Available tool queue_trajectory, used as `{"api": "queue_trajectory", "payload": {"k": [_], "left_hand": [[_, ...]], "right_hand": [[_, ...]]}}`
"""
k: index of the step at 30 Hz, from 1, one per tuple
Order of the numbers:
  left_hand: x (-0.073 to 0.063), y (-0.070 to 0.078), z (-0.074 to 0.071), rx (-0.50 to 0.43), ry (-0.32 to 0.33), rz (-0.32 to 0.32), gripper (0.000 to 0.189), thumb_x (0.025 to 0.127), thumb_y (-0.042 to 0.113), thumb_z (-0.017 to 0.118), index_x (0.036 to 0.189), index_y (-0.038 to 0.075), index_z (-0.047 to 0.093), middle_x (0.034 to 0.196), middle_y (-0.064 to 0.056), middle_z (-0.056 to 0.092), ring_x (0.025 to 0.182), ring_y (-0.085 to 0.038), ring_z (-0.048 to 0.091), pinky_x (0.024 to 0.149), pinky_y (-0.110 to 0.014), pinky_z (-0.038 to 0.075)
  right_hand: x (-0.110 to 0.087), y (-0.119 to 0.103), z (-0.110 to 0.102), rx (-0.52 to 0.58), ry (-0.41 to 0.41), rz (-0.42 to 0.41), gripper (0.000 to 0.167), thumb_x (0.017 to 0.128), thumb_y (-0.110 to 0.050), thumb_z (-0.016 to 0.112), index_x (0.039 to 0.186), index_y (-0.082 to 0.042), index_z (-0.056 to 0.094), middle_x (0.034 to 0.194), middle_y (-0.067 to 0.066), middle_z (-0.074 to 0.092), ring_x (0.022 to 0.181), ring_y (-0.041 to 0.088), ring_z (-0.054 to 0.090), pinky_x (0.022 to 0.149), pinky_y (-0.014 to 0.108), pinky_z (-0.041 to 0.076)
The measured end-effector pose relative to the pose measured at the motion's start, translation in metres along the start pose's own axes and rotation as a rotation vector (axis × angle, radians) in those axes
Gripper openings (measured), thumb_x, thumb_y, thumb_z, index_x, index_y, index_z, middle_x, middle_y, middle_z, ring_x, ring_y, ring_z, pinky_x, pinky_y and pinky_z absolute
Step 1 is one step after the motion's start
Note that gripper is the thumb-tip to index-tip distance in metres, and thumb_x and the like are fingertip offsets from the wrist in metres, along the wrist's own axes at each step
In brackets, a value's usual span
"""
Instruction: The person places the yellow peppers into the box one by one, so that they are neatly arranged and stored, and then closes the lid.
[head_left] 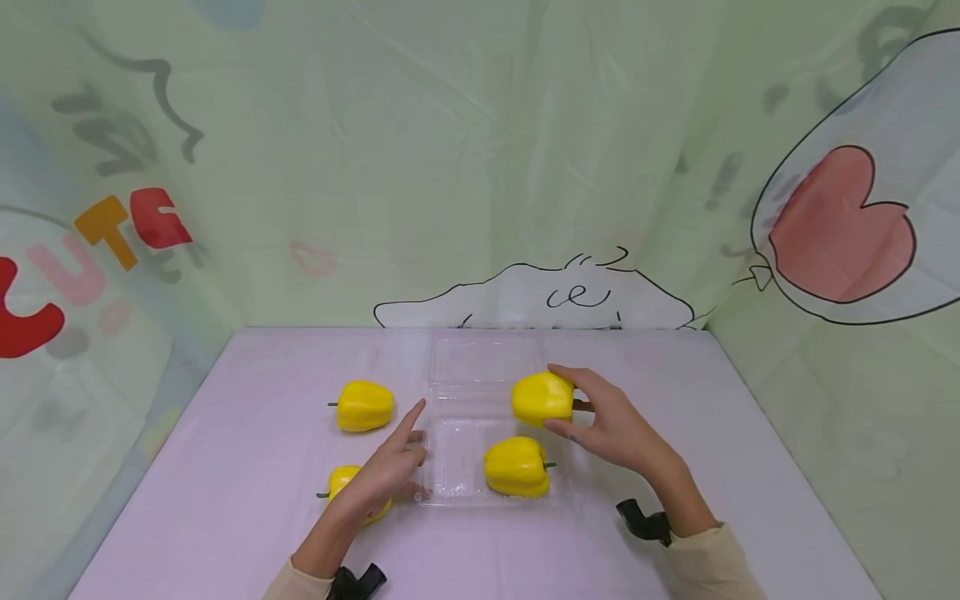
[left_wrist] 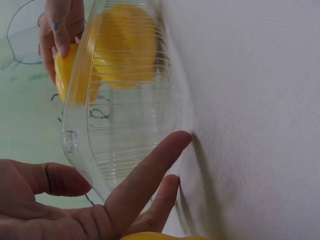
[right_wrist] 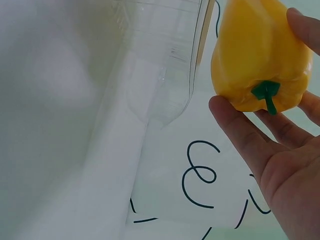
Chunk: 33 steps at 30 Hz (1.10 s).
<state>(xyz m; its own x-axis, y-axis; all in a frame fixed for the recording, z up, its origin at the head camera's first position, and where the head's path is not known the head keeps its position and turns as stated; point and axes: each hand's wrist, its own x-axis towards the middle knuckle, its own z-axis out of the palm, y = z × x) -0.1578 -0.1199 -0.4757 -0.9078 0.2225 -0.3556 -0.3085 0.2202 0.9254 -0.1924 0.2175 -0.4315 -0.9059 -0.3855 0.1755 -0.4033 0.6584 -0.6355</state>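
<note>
Between thumb and fingers, my right hand (head_left: 618, 427) grips a yellow bell pepper (head_left: 542, 399), held up over the far right part of a clear plastic clamshell box (head_left: 453, 454). Its green stem (right_wrist: 269, 95) points back toward the palm in the right wrist view. Another yellow bell pepper (head_left: 516, 467) lies inside the box at the near right. At the box's left side is my left hand (head_left: 384, 477), fingers extended, with the thumb (left_wrist: 70, 180) close to a corner of the box in the left wrist view; whether it touches cannot be told.
On the table (head_left: 247, 467), left of the box, lies a yellow bell pepper (head_left: 364, 407). A nearer one (head_left: 342, 478) is partly hidden behind my left hand. The box's clear lid (head_left: 483, 358) lies folded open toward the back. A printed curtain (head_left: 450, 167) surrounds the table.
</note>
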Motion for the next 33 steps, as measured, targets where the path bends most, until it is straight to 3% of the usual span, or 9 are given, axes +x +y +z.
{"api": "queue_trajectory", "payload": {"k": [22, 33], "left_hand": [[-0.001, 0.000, 0.002, 0.022, 0.011, -0.003, 0.079, 0.103, 0.006, 0.047, 0.171, 0.030, 0.016, 0.169, -0.032, 0.027, 0.141, -0.055, 0.046, 0.084, -0.045, 0.067], [-0.001, 0.000, 0.002, 0.025, 0.012, -0.007, 0.080, 0.103, 0.006, 0.047, 0.172, 0.030, 0.015, 0.169, -0.032, 0.027, 0.141, -0.053, 0.047, 0.082, -0.041, 0.067]], "right_hand": [[0.008, -0.004, 0.010, -0.006, -0.057, -0.009, 0.078, 0.091, -0.023, 0.085, 0.157, -0.008, 0.046, 0.155, 0.015, 0.056, 0.135, 0.036, 0.061, 0.102, 0.049, 0.061], [0.012, -0.007, 0.015, -0.002, -0.074, -0.005, 0.077, 0.090, -0.025, 0.085, 0.157, -0.014, 0.049, 0.154, 0.014, 0.057, 0.135, 0.036, 0.060, 0.103, 0.051, 0.061]]}}
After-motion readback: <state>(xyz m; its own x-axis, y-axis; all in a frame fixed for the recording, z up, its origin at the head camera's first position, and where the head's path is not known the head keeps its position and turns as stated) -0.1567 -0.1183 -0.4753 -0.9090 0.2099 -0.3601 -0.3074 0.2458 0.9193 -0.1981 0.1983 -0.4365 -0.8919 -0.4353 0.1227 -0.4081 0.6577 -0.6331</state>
